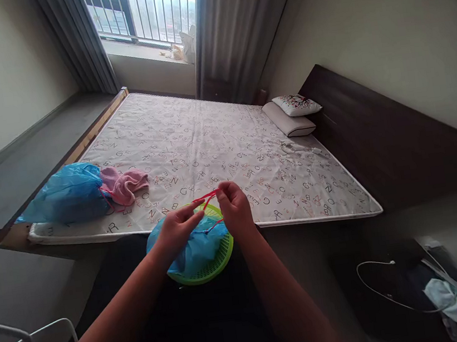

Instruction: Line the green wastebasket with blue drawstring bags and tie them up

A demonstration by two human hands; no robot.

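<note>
A blue plastic drawstring bag [195, 254] sits in a green plastic basket [219, 259] on my lap. Its red drawstring [209, 195] is stretched between my two hands, above the basket. My left hand [176, 231], on the bag's left side, has the cord between thumb and straightened fingers. Slightly higher, the fingers of my right hand [235, 206] are closed in a pinch on the cord's other end. What fills the bag cannot be made out.
A mattress [207, 140] printed with letters lies ahead. On its near left corner are another blue bag [67, 192] and a pink towel [125, 184]. Pillows [293, 106] lie near the dark headboard [372, 113]. To the lower right, a white cable [370, 287] crosses a dark surface.
</note>
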